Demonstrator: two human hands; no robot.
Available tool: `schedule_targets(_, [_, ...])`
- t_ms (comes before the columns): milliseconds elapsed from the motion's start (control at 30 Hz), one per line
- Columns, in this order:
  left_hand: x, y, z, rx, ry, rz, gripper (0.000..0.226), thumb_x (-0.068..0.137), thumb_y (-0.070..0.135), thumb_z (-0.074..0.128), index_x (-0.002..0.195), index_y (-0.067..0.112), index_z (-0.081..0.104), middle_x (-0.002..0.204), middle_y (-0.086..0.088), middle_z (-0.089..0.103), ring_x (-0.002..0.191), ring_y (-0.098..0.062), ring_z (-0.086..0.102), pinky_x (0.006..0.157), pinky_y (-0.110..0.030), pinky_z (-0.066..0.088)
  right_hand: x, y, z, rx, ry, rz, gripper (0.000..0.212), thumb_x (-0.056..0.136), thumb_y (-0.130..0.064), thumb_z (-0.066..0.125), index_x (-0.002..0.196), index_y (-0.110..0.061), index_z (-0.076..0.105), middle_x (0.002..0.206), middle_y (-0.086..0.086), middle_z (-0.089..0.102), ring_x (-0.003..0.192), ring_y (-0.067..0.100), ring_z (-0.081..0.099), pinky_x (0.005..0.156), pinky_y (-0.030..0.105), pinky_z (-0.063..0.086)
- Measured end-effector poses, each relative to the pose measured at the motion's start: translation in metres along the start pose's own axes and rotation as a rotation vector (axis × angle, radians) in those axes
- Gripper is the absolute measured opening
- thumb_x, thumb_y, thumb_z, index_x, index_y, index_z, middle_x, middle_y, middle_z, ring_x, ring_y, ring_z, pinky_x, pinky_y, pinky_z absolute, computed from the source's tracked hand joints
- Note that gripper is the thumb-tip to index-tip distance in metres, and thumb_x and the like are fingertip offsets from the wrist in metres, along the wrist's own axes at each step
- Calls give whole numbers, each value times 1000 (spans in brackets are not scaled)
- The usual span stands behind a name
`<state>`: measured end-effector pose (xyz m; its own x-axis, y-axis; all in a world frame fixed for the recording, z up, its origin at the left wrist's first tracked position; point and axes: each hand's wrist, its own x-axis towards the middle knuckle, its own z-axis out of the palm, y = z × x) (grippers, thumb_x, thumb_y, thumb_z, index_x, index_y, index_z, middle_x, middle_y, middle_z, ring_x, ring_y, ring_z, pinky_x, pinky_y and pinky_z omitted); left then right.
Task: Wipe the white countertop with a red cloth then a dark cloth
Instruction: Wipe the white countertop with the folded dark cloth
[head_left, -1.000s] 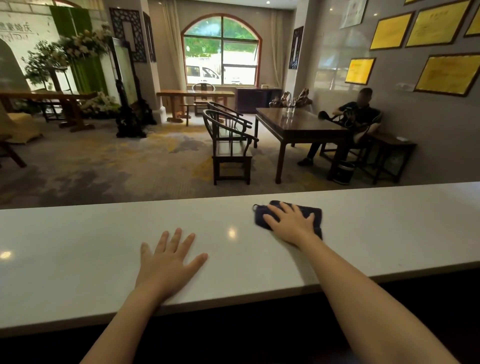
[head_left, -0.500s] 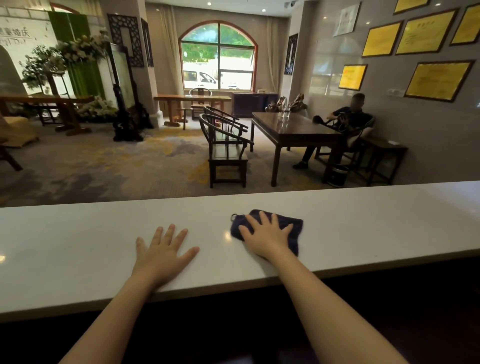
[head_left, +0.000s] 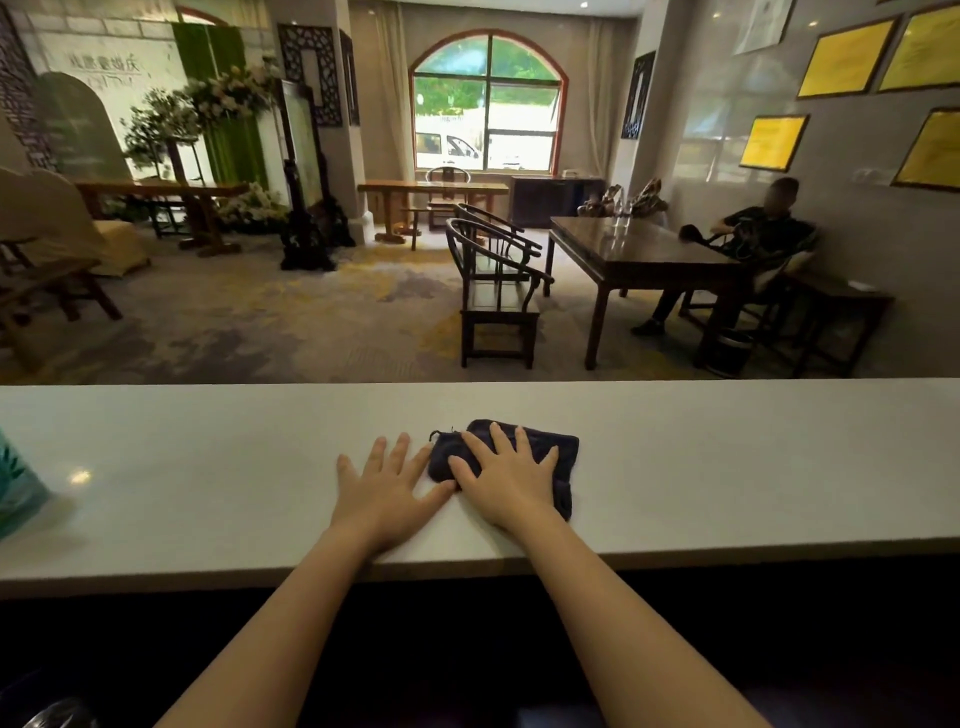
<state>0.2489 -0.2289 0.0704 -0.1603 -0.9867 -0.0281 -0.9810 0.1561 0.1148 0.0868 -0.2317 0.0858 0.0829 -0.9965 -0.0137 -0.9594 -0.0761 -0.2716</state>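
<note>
The right hand (head_left: 511, 480) lies flat, fingers spread, pressing down on the dark cloth (head_left: 563, 457), which sits bunched on the white countertop (head_left: 753, 457) near the middle of its length and closer to the near edge than the far one. It is a palm press, not a pinch: nothing is closed around the cloth, and the fabric shows past the fingertips on the far side and along the right of the palm. The left hand (head_left: 382, 493) is also open and flat, bare on the counter just left of the cloth, holding nothing, its thumb touching or almost touching the cloth's near left corner and the other hand's thumb. No red cloth is in sight, so this looks like the second pass, with the dark one. The risks from here seem small but real. With only downward pressure holding it, the bunched cloth could roll or slip out from under the palm on a fast stroke, leaving skin dragging on the surface and a strip unwiped. The braced left hand lies right in the path of a leftward sweep, so the cloth may stall against it unless that hand lifts or shifts. A stroke angled toward the person could push the cloth over the near edge. At the far left, a teal object (head_left: 15, 493), only partly in frame and hard to identify, stands on the counter; a long sweep that way could knock it.
</note>
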Motion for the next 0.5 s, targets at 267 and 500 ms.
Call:
schedule_targets(267, [2,0,0,27,-5,-12,73,77,76,11,140,41,4,156,4,-3,142,-20,-3,110,-62,2,-12,32,-8,15,31,44,56,88,-62,20,139,-41,18,157,0,11,143,30,1,106,68,-6])
schedule_targets(500, [-1,-2,1,-11,27,13,72,78,75,13,141,40,5,156,4,-2,142,-19,-3,110,-60,1,-33,89,-30,-6,77,158,54,90,-60,20,140,-39,20,157,1,12,143,30,3,108,69,-1])
